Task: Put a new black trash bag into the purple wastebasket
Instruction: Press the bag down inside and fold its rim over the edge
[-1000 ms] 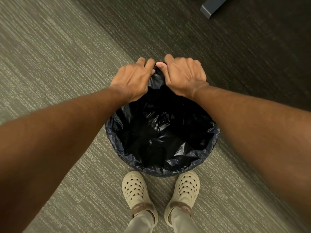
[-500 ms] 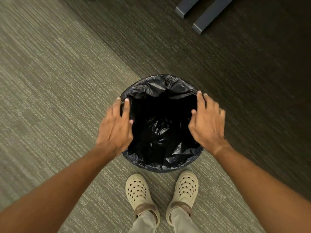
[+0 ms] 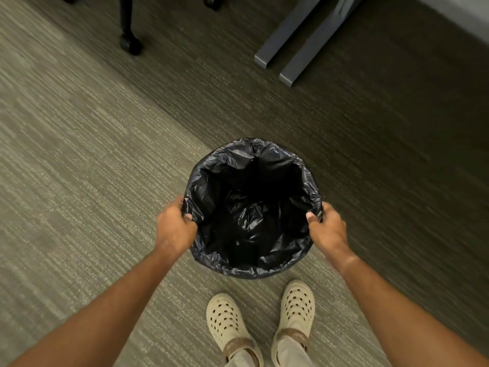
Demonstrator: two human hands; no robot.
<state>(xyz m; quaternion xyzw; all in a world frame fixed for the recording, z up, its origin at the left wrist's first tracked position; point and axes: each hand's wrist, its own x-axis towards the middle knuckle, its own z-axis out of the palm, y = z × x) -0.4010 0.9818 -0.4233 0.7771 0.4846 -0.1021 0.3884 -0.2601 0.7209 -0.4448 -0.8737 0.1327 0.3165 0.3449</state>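
Black trash bag sat inside wastebasket, edge folded over whole rim; basket walls hidden beneath bag. Stood on carpet, just ahead of my cream clogs. My left hand gripped left rim, thumb inside. My right hand gripped right rim likewise. Grey desk feet lay well beyond.

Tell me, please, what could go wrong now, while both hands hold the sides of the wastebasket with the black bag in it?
1. The left hand and right hand pinch the thin black bag at the rim; a hard pull could tear it or slip it off.
2. The far edge looks loosely bunched and may slide inside once trash is added.
3. The grey desk feet lie close behind, so lifting forward could bump them.
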